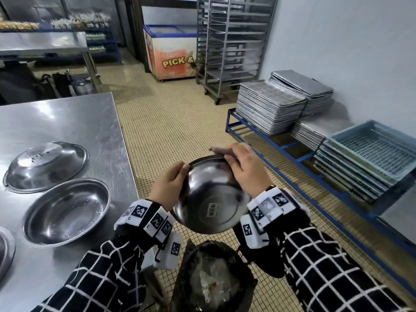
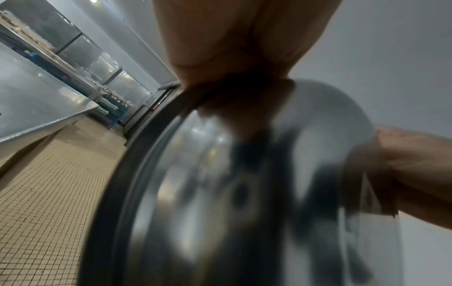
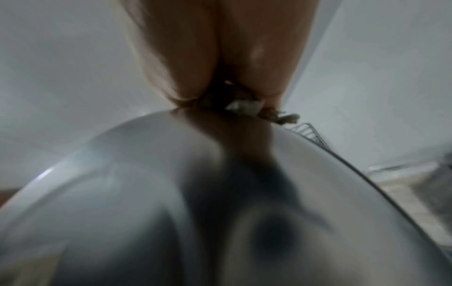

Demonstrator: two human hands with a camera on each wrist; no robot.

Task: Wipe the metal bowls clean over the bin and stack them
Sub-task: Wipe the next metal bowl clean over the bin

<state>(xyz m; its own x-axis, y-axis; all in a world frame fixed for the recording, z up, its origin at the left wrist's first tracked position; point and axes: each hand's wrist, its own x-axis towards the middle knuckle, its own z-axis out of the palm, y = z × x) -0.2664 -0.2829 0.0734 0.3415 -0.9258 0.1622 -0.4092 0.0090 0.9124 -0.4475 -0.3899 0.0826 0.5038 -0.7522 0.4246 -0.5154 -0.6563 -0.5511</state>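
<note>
I hold a metal bowl (image 1: 211, 199) tilted above the bin (image 1: 213, 278), its underside with a barcode sticker turned toward me. My left hand (image 1: 180, 174) grips the bowl's left rim, thumb on the edge. At the top rim, my right hand (image 1: 231, 158) pinches a greyish cloth (image 1: 219, 151) against the metal. The left wrist view shows the bowl (image 2: 220, 193) close up, held by the left hand (image 2: 232, 48), with the right hand (image 2: 415, 174) at its far side. In the right wrist view, the cloth (image 3: 244, 107) is bunched between the right hand's fingers (image 3: 220, 58) on the bowl (image 3: 171, 193).
On the steel table (image 1: 67, 118) to my left lie an upright bowl (image 1: 67, 210), an upturned bowl (image 1: 45, 165) behind it and part of another (image 1: 5, 251) at the edge. Stacked trays (image 1: 270, 109) and crates (image 1: 371, 154) line the right wall. A wheeled rack (image 1: 229, 41) stands ahead.
</note>
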